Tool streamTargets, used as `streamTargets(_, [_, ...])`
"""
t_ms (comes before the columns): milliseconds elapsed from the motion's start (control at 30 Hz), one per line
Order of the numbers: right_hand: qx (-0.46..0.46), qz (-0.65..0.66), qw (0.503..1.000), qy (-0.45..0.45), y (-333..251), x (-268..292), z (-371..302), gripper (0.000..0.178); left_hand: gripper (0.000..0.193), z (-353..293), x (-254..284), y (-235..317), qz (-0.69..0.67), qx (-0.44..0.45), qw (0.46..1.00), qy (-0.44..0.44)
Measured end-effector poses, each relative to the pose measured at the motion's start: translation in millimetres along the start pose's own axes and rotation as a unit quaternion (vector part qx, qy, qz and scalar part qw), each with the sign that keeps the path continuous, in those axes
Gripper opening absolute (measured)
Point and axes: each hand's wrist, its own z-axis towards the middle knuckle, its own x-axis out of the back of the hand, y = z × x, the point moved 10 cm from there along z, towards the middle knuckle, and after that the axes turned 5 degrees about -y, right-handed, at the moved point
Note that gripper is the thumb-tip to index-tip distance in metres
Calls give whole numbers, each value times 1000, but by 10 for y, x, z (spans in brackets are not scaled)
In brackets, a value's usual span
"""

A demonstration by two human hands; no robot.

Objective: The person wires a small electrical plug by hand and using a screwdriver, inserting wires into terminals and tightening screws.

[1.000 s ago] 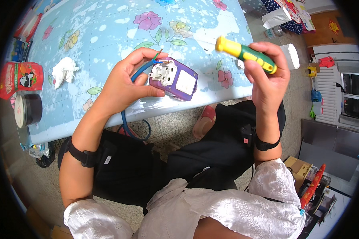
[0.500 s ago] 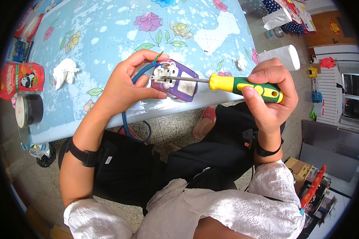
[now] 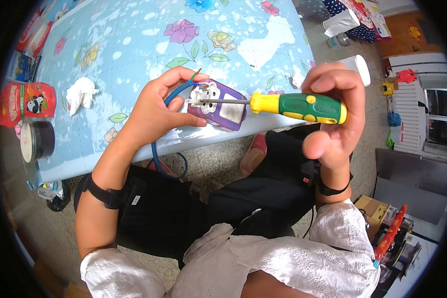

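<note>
Screwdriver level across the frame's upper middle
My right hand cradles its handle loosely, thumb off; its shaft points left over the purple casing gripped in my left hand.

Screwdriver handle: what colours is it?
The screwdriver handle is green and yellow; it shows best in the head view.

bright light glares off the tablecloth, with edges bending darkly.
</note>
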Motion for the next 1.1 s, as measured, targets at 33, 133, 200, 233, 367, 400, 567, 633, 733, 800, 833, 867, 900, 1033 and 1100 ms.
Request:
streamTargets(33, [-21, -57, 998, -6, -23, 12, 8, 58, 74, 7, -11, -2, 1, -5, 1000, 0])
streamTargets(133, [-142, -112, 983, -10, 51, 2, 34, 48, 72, -3, 13, -1, 37, -46, 998, 4])
streamTargets(200, [-56, -93, 993, -52, 21, -58, 157, 45, 71, -4, 0, 11, 34, -65, 997, 1])
streamTargets(233, [29, -70, 992, -96, -92, -148, 181, 43, 71, -5, -1, -27, 12, -39, 999, 2])
streamTargets(367, [36, -6, 996, -77, -205, -159, 245, 41, 58, 2, -24, 3, -7, -48, 999, -2])
streamTargets(400, [40, -2, 997, -73, -251, -138, 258, 41, 57, 8, -38, 0, -5, -44, 999, -7])
streamTargets(567, [14, -63, 997, -35, -108, -178, 302, 34, 68, -12, -14, -15, -13, -30, 999, 1])
streamTargets(633, [46, -67, 996, -19, -217, -109, 309, 28, 68, -13, -17, -1, -20, -29, 999, 1])
streamTargets(733, [-85, -131, 987, -39, -26, -90, 220, 30, 68, -14, -17, -4, -13, -27, 1000, -4])
streamTargets(800, [-48, -98, 993, -54, -15, -136, 272, 29, 68, -11, -23, 0, -5, -28, 1000, -1])
streamTargets(833, [-18, -12, 1000, -12, -40, -120, 295, 26, 68, -5, -27, 1, -5, -29, 1000, -2])
streamTargets(867, [0, -23, 1000, -14, -82, -85, 305, 26, 67, -9, -26, 4, -7, -29, 1000, 0])
streamTargets(900, [18, -34, 999, -16, -122, -53, 317, 27, 67, -12, -23, 6, -9, -30, 1000, 1])
streamTargets(1033, [-122, -41, 991, -25, 107, -36, 193, 36, 66, -5, -13, -1, -1, -37, 999, -1])
streamTargets(1100, [-65, 9, 998, -11, 47, -80, 251, 35, 66, -11, -24, -17, -8, -27, 1000, -3])
